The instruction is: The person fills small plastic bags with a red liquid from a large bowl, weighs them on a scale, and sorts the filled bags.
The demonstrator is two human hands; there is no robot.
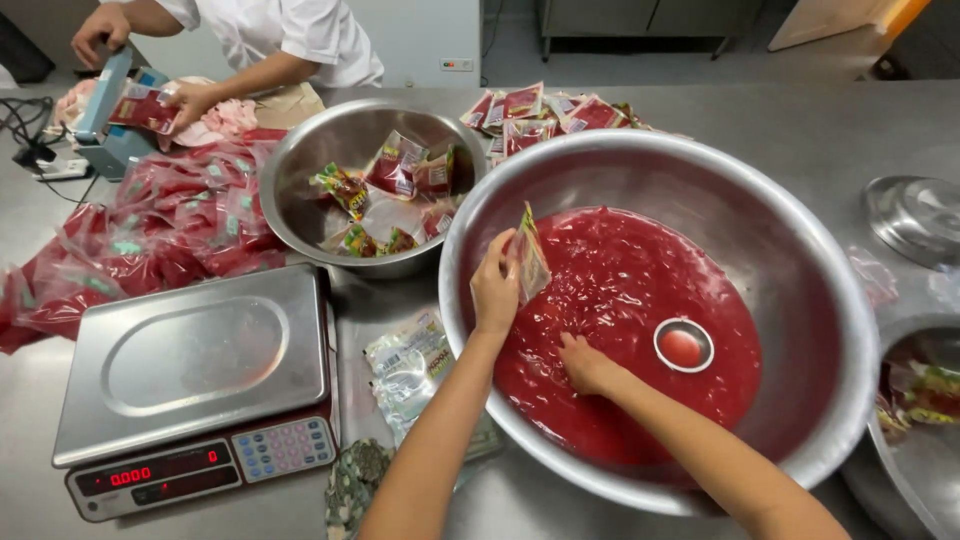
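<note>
A large steel basin (800, 230) holds a pool of red sauce (640, 300). My left hand (495, 285) grips a small printed plastic pouch (530, 255), held upright over the sauce near the basin's left wall. My right hand (585, 365) is dipped into the sauce, fingers partly sunk in it. A small round metal cup (683, 345) filled with sauce floats to the right of that hand.
A smaller steel bowl (300, 170) holds filled pouches. A digital scale (190, 360) stands front left, empty pouches (410, 365) beside it. Red filled bags (150, 230) pile at left. Another person's hands (190, 100) work a sealer (110, 110). Metal lid (915, 215) at right.
</note>
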